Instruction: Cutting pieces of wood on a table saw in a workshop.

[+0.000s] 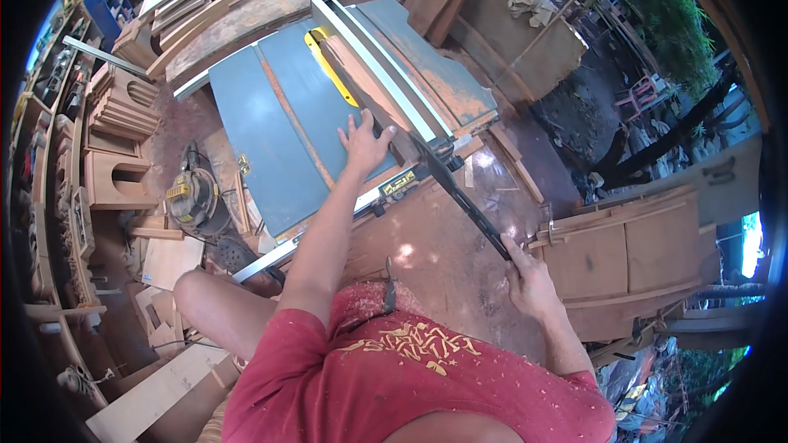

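Yellow lettering (419,344) is borne by the red shirt (328,394). The near end of a long dark strip (468,201) is gripped by the curled right hand (532,280); its long axis is pointed forward and leftward, onto the blue-grey saw table (263,131), beside the fence (392,78). The strip is touched by the left hand (365,146), its fingers spread. Far left, a blue rack (103,2) is seen, contents indistinct.

So this is a long, skinny dark strip (447,183), brownish toward the far end and near black up close, can't tell for sure what it's made of. It runs roughly 11 to 5 o'clock, straight, with the 5 o'clock end sticking out past the table saw (254,139). The saw's a flat blue-grey top, grooved, sitting around 11 o'clock.
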Demonstrator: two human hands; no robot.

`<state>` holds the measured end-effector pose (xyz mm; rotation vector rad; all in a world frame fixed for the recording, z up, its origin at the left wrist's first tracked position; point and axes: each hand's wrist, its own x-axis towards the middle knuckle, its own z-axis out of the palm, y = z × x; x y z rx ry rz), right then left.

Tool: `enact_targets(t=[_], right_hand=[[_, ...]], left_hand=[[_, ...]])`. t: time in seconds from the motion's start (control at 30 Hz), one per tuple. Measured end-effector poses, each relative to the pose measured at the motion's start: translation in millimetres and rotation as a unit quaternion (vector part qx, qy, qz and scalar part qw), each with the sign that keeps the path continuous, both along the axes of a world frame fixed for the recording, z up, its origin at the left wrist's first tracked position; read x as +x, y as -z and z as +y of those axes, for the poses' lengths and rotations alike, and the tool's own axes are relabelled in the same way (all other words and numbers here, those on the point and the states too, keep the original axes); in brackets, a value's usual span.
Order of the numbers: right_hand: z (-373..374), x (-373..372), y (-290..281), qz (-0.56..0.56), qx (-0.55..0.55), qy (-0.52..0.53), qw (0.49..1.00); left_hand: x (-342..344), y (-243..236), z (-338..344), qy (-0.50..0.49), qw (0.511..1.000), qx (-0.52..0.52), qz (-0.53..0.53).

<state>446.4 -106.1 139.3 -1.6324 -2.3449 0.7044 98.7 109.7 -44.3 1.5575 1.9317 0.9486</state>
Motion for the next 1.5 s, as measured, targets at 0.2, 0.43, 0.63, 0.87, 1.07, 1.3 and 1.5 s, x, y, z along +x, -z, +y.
enact_targets(t=[0.2,0.43,0.63,0.87,1.07,1.3,1.5], right_hand=[[22.6,-27.2,-17.5,-0.057,-0.04,0.022,0.997],[40.6,-54.9,-36.6,-0.075,0.013,-0.013,0.997],[50.1,-72.4,-42.7,-0.099,-0.02,0.005,0.995],[74.5,-82.3,-40.1,-0.114,-0.03,0.001,0.993],[89.9,-98.2,-38.6,-0.102,-0.003,-0.01,0.995],[109.2,-115.3,-37.2,-0.112,0.004,-0.007,0.994],[124.5,-116.7,-29.7,-0.122,0.015,-0.004,0.992]], left_hand=[[-3.1,-3.5,2.4,-0.004,1.0,-0.013,0.009],[-3.6,3.8,6.1,-0.039,0.999,0.03,-0.004],[-11.4,6.1,13.5,-0.042,0.997,0.065,-0.021],[-10.0,-2.9,-14.8,0.044,0.997,0.057,0.006],[9.4,-1.3,-56.8,0.029,0.992,0.126,-0.006],[55.7,23.9,-156.2,0.183,0.955,0.219,-0.074],[74.0,144.1,-170.4,0.206,0.925,-0.122,-0.294]])
